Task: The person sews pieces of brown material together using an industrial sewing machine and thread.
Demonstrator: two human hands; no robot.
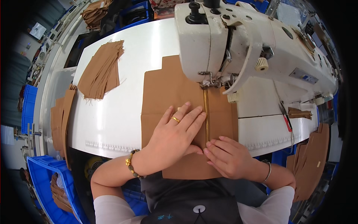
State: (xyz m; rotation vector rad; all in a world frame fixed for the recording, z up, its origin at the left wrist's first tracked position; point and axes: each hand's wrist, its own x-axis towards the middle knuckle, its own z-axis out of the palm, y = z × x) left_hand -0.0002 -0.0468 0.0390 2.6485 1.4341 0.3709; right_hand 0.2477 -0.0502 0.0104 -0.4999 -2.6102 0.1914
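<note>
A brown leather-like panel (160,89) with a stepped top corner lies on the white sewing table, its near edge hanging toward my lap. A gold-toothed zipper (207,121) runs lengthwise along it, its far end under the presser foot (209,85) of the white sewing machine (197,44). My left hand (173,134) rests flat on the panel, fingers stretched out and their tips beside the zipper. At the zipper's near end, my right hand (231,156) has its fingers bent and pinched together on the zipper edge; its thumb is partly hidden.
Brown fabric strips (102,71) lie at the table's left. Brown panels hang over the left edge (61,121) and right edge (311,160). Red-handled snips (286,120) and a short zipper piece (300,113) lie right. A blue crate (48,170) stands lower left.
</note>
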